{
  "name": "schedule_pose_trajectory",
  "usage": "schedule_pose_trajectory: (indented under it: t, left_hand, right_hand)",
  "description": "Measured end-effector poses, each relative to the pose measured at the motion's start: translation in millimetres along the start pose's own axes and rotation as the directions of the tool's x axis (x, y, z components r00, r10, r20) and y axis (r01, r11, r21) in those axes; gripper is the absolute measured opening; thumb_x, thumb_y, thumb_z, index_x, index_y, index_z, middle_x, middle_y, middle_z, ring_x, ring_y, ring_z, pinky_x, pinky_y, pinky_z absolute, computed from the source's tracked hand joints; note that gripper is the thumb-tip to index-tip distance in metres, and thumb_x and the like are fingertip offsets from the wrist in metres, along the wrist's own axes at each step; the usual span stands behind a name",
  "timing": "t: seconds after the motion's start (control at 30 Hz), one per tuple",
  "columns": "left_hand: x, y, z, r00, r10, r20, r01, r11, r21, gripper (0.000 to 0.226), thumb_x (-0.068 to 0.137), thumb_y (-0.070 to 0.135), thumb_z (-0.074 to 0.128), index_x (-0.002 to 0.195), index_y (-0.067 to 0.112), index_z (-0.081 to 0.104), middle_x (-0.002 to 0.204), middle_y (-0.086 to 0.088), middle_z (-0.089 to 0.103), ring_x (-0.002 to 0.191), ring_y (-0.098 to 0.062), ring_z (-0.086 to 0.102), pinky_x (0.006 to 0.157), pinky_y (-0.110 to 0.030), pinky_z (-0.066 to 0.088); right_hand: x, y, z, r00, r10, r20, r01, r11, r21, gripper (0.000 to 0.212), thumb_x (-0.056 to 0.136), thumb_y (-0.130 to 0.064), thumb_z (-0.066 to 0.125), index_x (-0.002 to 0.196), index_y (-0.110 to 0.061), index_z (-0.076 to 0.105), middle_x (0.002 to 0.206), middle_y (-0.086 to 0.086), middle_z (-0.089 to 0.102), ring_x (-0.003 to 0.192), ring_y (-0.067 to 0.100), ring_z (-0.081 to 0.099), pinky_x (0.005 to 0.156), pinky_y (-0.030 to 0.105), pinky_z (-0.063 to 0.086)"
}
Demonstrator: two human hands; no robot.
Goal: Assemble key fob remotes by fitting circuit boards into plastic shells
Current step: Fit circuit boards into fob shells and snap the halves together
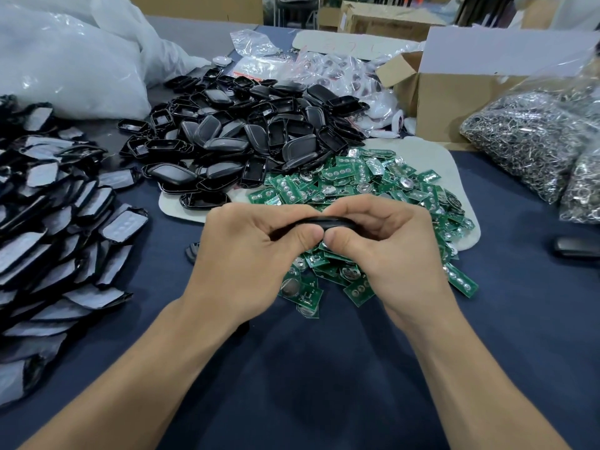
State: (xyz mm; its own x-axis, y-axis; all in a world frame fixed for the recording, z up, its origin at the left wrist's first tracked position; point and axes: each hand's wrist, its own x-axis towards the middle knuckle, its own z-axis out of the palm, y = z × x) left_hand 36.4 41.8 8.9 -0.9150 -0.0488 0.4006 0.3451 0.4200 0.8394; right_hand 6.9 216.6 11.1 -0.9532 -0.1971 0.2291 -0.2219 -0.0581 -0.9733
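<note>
Left hand [246, 251] and right hand [383, 245] both pinching black key fob shell [328, 223], fingers curled, green circuit boards [373, 186] heaped at 12 o'clock

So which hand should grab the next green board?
Probably the right hand: it hovers over the green boards, while the left hand sits at the pile's edge. Both pinch the black shell.
</note>
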Motion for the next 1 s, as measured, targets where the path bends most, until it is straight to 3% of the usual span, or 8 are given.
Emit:
schedule_pose_trajectory:
  t: [0.17, 0.23, 0.3, 0.4, 0.5, 0.57, 0.67, 1.0]
  left_hand:
    - [0.5, -0.5, 0.5, 1.0, 0.004, -0.02, -0.004, 1.0, 0.008, 0.03, 0.084, 0.039, 0.079, 0.097, 0.065, 0.072, 0.078, 0.009, 0.079, 0.072, -0.023, 0.076, 0.064, -0.047, 0.062]
    - [2.5, -0.2, 1.9, 0.998, -0.065, -0.017, 0.062, 0.991, -0.115, 0.024, 0.079, 0.035, 0.084, 0.095, 0.051, 0.079, 0.082, 0.011, 0.08, 0.077, -0.019, 0.078, 0.073, -0.043, 0.065]
    - [4.2, 1.4, 4.0, 0.99, -0.137, -0.031, 0.122, 0.946, -0.299, 0.024, 0.074, 0.029, 0.09, 0.095, 0.036, 0.083, 0.086, 0.006, 0.081, 0.08, -0.015, 0.078, 0.074, -0.031, 0.063]
    - [4.6, 2.4, 6.0, 0.988, -0.147, -0.041, 0.113, 0.886, -0.45, 0.023, 0.074, 0.024, 0.086, 0.097, 0.021, 0.084, 0.09, 0.0, 0.082, 0.087, -0.014, 0.077, 0.077, -0.02, 0.057]
    - [4.2, 2.2, 6.1, 0.995, -0.048, -0.092, 0.01, 0.928, -0.373, 0.021, 0.077, 0.015, 0.086, 0.096, 0.023, 0.083, 0.093, 0.004, 0.081, 0.089, -0.013, 0.076, 0.079, -0.02, 0.056]
    - [3.2, 2.7, 5.8, 0.994, 0.036, -0.1, -0.061, 0.963, -0.263, 0.024, 0.08, 0.01, 0.085, 0.097, 0.027, 0.082, 0.095, 0.008, 0.08, 0.09, -0.016, 0.075, 0.078, -0.022, 0.056]
    - [0.8, 3.6, 4.8, 0.988, 0.109, -0.113, -0.126, 0.98, -0.155, 0.021, 0.084, 0.014, 0.084, 0.1, 0.028, 0.081, 0.097, 0.012, 0.079, 0.093, -0.019, 0.075, 0.081, -0.024, 0.056]
    - [-0.6, 4.2, 7.4, 0.99, 0.043, -0.134, -0.064, 0.986, -0.157, 0.015, 0.083, 0.015, 0.082, 0.089, 0.029, 0.083, 0.087, 0.011, 0.079, 0.084, -0.017, 0.075, 0.075, -0.024, 0.055]
  right_hand:
    - [-0.8, 1.5, 0.2, 1.0, 0.003, -0.011, -0.002, 0.999, 0.053, 0.031, 0.077, 0.015, 0.077, 0.085, -0.015, 0.08, 0.08, 0.007, 0.08, 0.072, 0.018, 0.074, 0.069, 0.027, 0.06]
    - [-0.2, 1.3, 0.6, 1.0, 0.017, -0.021, -0.014, 0.991, 0.129, 0.028, 0.075, 0.012, 0.078, 0.085, -0.014, 0.081, 0.081, 0.008, 0.079, 0.074, 0.019, 0.073, 0.071, 0.028, 0.059]
    - [0.4, 1.4, 1.2, 0.998, 0.058, -0.034, -0.049, 0.971, 0.236, 0.023, 0.071, 0.004, 0.077, 0.085, -0.014, 0.081, 0.085, 0.01, 0.079, 0.079, 0.023, 0.073, 0.077, 0.036, 0.061]
    - [0.1, 3.2, 2.2, 0.992, 0.124, -0.006, -0.115, 0.94, 0.322, 0.022, 0.072, 0.0, 0.074, 0.09, -0.012, 0.079, 0.092, 0.013, 0.079, 0.087, 0.029, 0.072, 0.089, 0.047, 0.059]
    - [-0.6, 2.5, 2.8, 0.993, 0.105, 0.06, -0.118, 0.955, 0.272, 0.023, 0.073, 0.002, 0.072, 0.088, -0.015, 0.078, 0.09, 0.01, 0.079, 0.085, 0.025, 0.07, 0.084, 0.042, 0.059]
    - [-1.4, 0.8, 3.4, 0.998, 0.045, 0.045, -0.052, 0.985, 0.164, 0.024, 0.073, 0.001, 0.073, 0.087, -0.018, 0.078, 0.086, 0.006, 0.079, 0.079, 0.019, 0.07, 0.073, 0.03, 0.058]
    - [-2.7, -1.3, 6.6, 0.999, -0.032, 0.032, 0.029, 0.997, 0.07, 0.021, 0.077, -0.003, 0.079, 0.092, -0.017, 0.078, 0.085, 0.004, 0.08, 0.076, 0.013, 0.073, 0.069, 0.022, 0.056]
    - [-5.0, -0.6, 8.3, 1.0, 0.014, 0.027, -0.019, 0.986, 0.166, 0.02, 0.078, 0.002, 0.082, 0.093, -0.011, 0.082, 0.087, 0.008, 0.081, 0.08, 0.019, 0.078, 0.072, 0.024, 0.059]
